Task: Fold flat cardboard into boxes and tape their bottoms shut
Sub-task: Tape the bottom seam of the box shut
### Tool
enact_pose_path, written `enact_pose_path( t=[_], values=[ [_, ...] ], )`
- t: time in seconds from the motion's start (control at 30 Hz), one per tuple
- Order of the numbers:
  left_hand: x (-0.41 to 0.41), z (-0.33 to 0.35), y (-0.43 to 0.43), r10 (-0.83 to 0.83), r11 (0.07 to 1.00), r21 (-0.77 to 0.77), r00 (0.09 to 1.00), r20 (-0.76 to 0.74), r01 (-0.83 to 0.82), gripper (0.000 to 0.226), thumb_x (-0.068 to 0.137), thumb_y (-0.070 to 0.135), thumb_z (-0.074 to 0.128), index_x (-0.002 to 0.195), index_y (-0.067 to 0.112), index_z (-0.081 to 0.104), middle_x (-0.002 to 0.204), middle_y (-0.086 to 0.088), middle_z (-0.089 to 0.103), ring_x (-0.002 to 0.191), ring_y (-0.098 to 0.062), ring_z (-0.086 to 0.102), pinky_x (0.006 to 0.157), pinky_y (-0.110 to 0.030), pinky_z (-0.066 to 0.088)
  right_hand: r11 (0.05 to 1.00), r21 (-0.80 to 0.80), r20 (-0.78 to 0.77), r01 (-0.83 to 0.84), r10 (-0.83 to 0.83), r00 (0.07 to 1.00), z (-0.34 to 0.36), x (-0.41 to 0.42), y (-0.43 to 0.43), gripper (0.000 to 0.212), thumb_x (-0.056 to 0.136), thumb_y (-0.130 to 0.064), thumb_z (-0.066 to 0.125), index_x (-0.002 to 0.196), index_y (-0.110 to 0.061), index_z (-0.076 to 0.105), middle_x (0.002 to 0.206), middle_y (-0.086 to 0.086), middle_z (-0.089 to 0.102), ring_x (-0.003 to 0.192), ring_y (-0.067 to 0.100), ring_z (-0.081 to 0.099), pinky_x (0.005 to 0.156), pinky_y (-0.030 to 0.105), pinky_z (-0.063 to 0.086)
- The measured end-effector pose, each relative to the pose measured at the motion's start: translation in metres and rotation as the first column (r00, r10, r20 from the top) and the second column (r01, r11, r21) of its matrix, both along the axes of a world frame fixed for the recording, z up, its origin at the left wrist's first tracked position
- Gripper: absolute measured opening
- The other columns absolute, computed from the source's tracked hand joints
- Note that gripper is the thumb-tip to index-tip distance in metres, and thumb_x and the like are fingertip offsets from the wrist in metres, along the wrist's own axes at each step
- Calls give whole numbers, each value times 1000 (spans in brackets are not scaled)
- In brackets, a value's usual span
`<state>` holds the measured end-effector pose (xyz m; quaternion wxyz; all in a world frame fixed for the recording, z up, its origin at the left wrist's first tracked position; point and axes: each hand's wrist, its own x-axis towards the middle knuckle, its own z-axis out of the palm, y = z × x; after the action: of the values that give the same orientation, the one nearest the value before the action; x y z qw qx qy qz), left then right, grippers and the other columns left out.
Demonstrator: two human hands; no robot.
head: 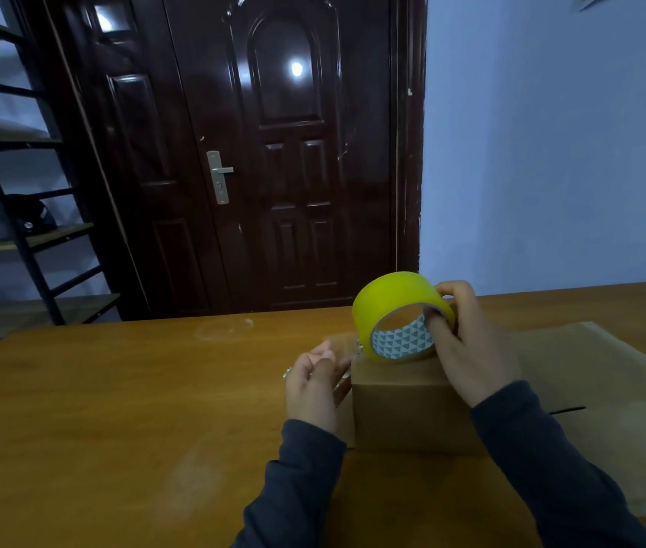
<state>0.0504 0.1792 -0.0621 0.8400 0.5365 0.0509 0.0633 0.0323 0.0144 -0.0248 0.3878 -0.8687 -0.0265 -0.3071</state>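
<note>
Wooden table (123,409) bearing cardboard work.
The brown tabletop fills the lower view, its far edge toward a dark door. Directly on it stand a folded cardboard box (404,413), right of centre, and flat cardboard sheets (610,409) lying just beside and behind the box, reaching the right edge. A faint ring mark (224,329) shows near the far edge.

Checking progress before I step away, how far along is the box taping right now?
One box is already folded and stands on the table. Taping is in hand: the right hand holds the yellow tape roll on top of it while the left hand pulls the clear tape end. Flat cardboard to the right remains unfolded.
</note>
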Motion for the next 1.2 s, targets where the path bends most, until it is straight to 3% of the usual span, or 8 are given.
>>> enact_pose_path(
  t=[0.3, 0.47, 0.7, 0.83, 0.93, 1.03, 1.1, 1.2],
  values=[
    [0, 0, -1, -59, 981, -189, 990, -125, 34, 17, 95, -2, 46, 80, 4, 51, 82, -7, 73, 80, -22, 65, 69, -33, 52, 987, 150, 99, 58, -73, 992, -2, 7, -2, 14, 95, -24, 50, 108, -28, 48, 104, 2, 47, 85, 15, 52, 66, 29, 46],
    [4, -2, -1, -105, 957, -285, 977, -186, 48, 7, 94, -2, 48, 96, 0, 54, 89, -16, 66, 80, -22, 63, 67, -30, 50, 984, 179, 56, -7, -3, 998, 1, 3, -1, 13, 97, -22, 47, 108, -28, 43, 84, -3, 56, 73, 25, 58, 58, 39, 47],
    [6, -13, -6, -87, 996, -13, 971, -222, 86, 17, 92, 4, 54, 76, 8, 60, 67, -3, 66, 75, -20, 59, 60, -29, 46, 978, 208, 54, -2, -9, 998, 1, 4, -1, 15, 96, -24, 49, 110, -29, 44, 86, -3, 58, 76, 18, 58, 60, 38, 50],
    [12, -20, -1, -193, 967, 121, 955, -227, 224, 17, 93, 6, 52, 106, 4, 62, 90, -3, 62, 89, -20, 60, 66, -23, 53, 967, 255, 42, -4, -7, 999, 0, 4, -2, 15, 95, -26, 51, 109, -29, 47, 87, -5, 58, 78, 14, 58, 62, 33, 49],
    [13, -20, 0, -125, 981, 120, 967, -221, 154, 5, 90, 12, 58, 86, 13, 54, 90, -10, 60, 86, -25, 57, 69, -32, 47, 961, 276, 4, 16, -18, 1000, 0, 6, -4, 15, 94, -33, 52, 107, -25, 53, 88, -5, 59, 82, 11, 57, 60, 27, 44],
    [9, -24, -1, 51, 936, 348, 998, 29, -58, 19, 88, 6, 60, 85, 24, 55, 99, -3, 58, 84, -16, 57, 66, -24, 47, 961, 278, -56, 5, 11, 998, 1, 5, -7, 18, 93, -41, 52, 102, -26, 56, 88, -6, 61, 83, 8, 57, 59, 24, 41],
    [4, -24, -1, 107, 775, 584, 962, 252, -239, 33, 87, 5, 61, 86, 38, 58, 103, 5, 54, 91, -8, 56, 72, -18, 47, 954, 300, -69, -15, 37, 997, 2, 5, -9, 20, 93, -42, 51, 101, -25, 58, 89, -5, 62, 84, 10, 58, 60, 24, 42],
    [1, -25, -3, 116, 698, 634, 927, 357, -331, 35, 85, 10, 65, 93, 43, 60, 106, 13, 54, 92, 0, 55, 78, -17, 50, 948, 317, -66, -29, 52, 996, 2, 5, -10, 21, 93, -42, 51, 100, -24, 58, 89, -4, 62, 84, 9, 58, 61, 24, 43]
  ],
)
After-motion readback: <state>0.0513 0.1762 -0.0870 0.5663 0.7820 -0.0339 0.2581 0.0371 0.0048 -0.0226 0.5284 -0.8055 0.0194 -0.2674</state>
